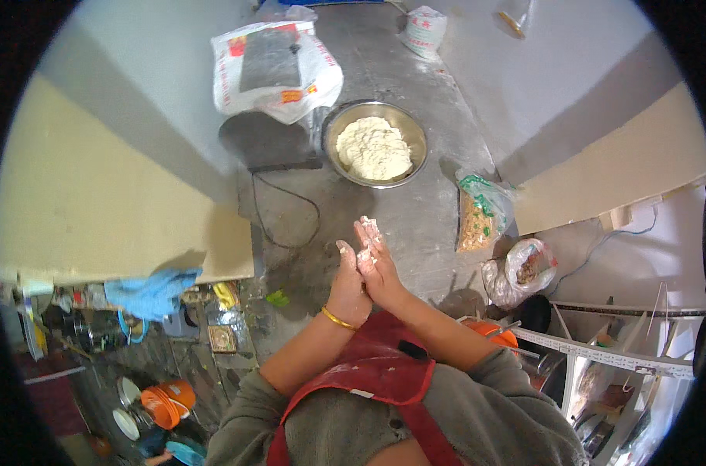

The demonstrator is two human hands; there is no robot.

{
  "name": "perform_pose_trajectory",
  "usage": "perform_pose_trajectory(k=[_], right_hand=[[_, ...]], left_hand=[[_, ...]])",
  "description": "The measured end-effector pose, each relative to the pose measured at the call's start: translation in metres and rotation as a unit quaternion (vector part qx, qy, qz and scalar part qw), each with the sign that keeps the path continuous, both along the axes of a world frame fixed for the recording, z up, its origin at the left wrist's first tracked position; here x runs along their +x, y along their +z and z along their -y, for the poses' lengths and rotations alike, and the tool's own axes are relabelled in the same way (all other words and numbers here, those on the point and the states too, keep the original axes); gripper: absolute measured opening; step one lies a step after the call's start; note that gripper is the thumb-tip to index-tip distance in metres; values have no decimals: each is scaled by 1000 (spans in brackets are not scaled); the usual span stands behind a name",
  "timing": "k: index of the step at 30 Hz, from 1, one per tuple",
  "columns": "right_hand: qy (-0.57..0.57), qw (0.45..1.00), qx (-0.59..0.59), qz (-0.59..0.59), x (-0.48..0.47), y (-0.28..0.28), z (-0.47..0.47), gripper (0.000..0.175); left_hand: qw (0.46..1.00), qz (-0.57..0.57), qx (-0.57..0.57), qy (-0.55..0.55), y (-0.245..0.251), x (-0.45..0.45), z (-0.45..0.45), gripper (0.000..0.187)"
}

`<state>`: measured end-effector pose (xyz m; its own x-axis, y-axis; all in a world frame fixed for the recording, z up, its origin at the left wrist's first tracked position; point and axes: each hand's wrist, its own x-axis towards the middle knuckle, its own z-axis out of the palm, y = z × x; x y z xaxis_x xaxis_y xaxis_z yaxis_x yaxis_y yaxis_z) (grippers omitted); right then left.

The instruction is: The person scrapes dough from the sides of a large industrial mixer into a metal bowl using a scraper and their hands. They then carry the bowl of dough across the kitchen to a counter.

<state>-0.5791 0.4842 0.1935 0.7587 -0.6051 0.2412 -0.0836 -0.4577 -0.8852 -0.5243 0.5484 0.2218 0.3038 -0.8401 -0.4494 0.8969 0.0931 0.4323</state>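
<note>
My left hand [348, 285], with a yellow bangle at the wrist, presses flat against my right hand [378, 271]. The left fingers are mostly hidden behind the right hand; the left thumb sticks up. Bits of pale dough cling to the right fingers and the left thumb. No object shows in either hand. Beyond the fingertips, apart from them, stands a round steel bowl [420, 152] holding a lumpy mass of pale dough [373, 148]. Below my hands hangs a red apron [364, 367] with white smudges.
A printed white sack [324, 64] drapes over a dark box-like object [265, 140] with a looped cord [318, 215]. At right lie a green-printed bag of tan bits [475, 227] and an opened plastic bag [530, 271]. A green leaf [278, 297] is at left; orange buckets [168, 403] stand lower left.
</note>
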Motion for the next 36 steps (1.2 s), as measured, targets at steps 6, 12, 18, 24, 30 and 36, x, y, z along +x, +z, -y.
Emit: perform_pose_trajectory(k=[6,12,18,24,30,36], right_hand=[[-38,998,24,-34,6,2,71,61],[83,994,57,42,6,-6,206,59],[80,987,-130,53,50,7,350,47],[36,996,60,-60,133,-3,451,39],[-75,878,454,-128,187,6,516,62],[7,698,701,144,216,37,531,59]], left_hand=[[998,-65,4,10,-46,25,121,74],[993,28,-112,20,-63,45,252,72],[985,104,-98,98,-15,27,339,66],[993,29,-91,72,17,59,373,71],[994,16,-40,100,-8,140,415,68],[993,59,-54,81,-29,209,476,47]])
